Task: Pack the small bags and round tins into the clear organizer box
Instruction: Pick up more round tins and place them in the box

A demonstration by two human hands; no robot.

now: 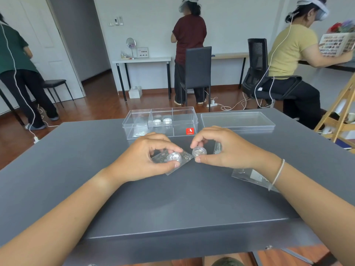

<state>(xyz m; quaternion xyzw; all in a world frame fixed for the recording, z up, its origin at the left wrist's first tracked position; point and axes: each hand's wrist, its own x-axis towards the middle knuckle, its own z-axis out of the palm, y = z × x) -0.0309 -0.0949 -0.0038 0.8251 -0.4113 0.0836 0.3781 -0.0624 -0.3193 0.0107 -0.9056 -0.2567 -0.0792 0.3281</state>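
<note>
Clear plastic makes up the organizer box, which sits open on the grey tabletop, just past the person's hands. Its lid lies flat beside the box, on the right.

Some packing looks done. Two round tins already sit side by side in the middle part of the box. A small bag lies in the left part, at the near corner. The right part, behind the red sticker, looks bare.

More is left. The left hand has its grip closed on a round tin, pinched between thumb and fingers, just in front of the box. Under that tin a small clear bag lies on the tabletop. The right hand also has its grip closed on another tin, close beside the first one. Both tins are low, near the tabletop, and it is hard to tell if they are lifted off it.

Another bag peeks out behind the right hand. One more bag lies under the right wrist, farther from the box.

So the job seems about partway: two tins and at least three bags are yet to go in, and the lid is off.
</note>
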